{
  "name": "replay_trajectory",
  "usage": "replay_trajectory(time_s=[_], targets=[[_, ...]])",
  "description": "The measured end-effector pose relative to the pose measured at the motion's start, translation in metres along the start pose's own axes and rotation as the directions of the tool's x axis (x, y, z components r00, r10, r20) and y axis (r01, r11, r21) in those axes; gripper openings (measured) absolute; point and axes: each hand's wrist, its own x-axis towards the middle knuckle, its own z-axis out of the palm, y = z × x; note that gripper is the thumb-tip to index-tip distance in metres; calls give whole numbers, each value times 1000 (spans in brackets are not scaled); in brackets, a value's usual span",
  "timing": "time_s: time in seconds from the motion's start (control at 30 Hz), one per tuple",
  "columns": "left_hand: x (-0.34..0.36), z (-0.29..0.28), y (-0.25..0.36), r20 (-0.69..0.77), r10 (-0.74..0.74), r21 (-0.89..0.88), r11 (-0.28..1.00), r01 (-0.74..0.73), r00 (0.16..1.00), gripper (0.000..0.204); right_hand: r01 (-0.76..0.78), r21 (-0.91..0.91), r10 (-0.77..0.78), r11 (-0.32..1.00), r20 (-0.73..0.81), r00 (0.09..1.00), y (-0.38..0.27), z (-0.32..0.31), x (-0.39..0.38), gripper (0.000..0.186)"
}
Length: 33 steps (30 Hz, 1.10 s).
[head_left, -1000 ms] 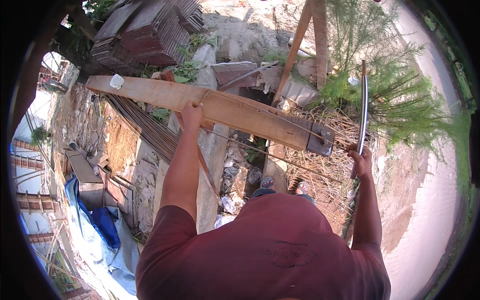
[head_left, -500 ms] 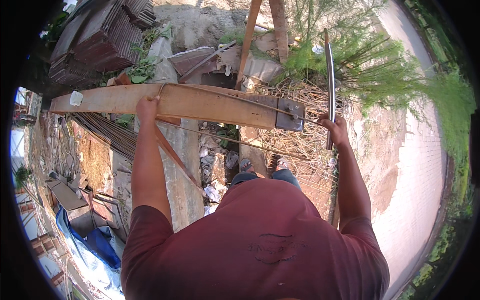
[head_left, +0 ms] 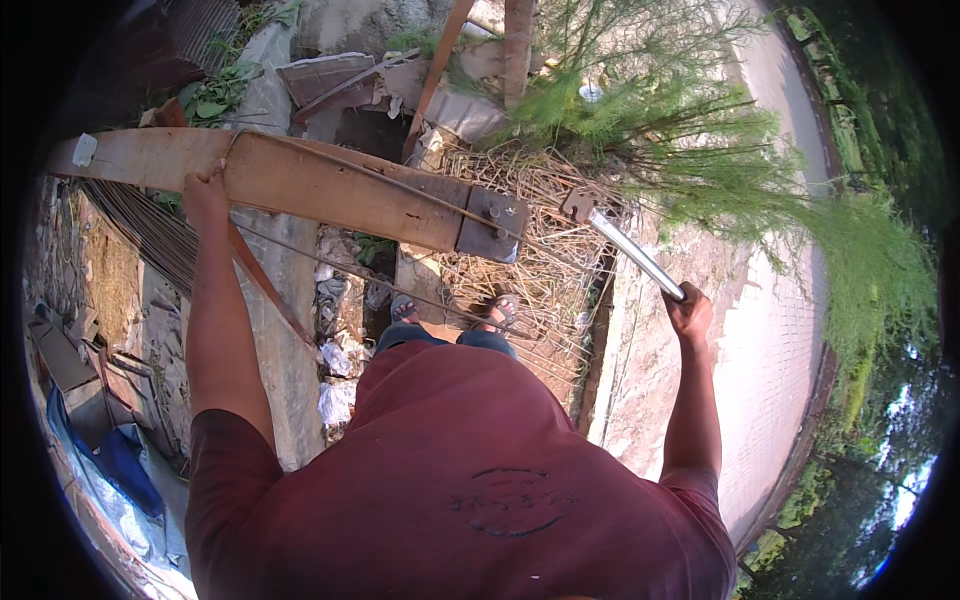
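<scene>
My left hand is closed at the near edge of a long wooden beam, around the bent end of a thin steel rod. One length of the rod lies slantwise over the beam; another runs in front of it, over my feet. A dark metal plate with bolt-like pegs caps the beam's right end, and the rod passes by the pegs. Out to the right, my right hand grips the near end of a shiny bar with a notched head, a bending lever. Its head is apart from the plate.
Tangled rod offcuts cover the ground beyond the plate. A bundle of long rods lies under the beam at left. Wooden legs stand behind it. Feathery green branches spread at far right, beside a pale paved strip.
My right hand has drawn the lever away from the plate and swung it, so its notched head now points up-left. The view has shifted right; my left hand stays at the beam.
</scene>
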Motion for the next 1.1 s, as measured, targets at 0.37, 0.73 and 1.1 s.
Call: replay_trajectory(time_s=[0.37,0.73,1.1], targets=[[-5,-2,2,-69,-47,8,999,47,997,61,638,-153,-645,755,4,764,4,26,125,27],[-2,3,-10,-80,-28,40,999,31,996,65,825,134,-801,550,366,474,-61,7,228,24],[1,6,-18,-128,15,52,999,-9,992,69,939,-274,-539,206,769,343,-200,19,309,10]])
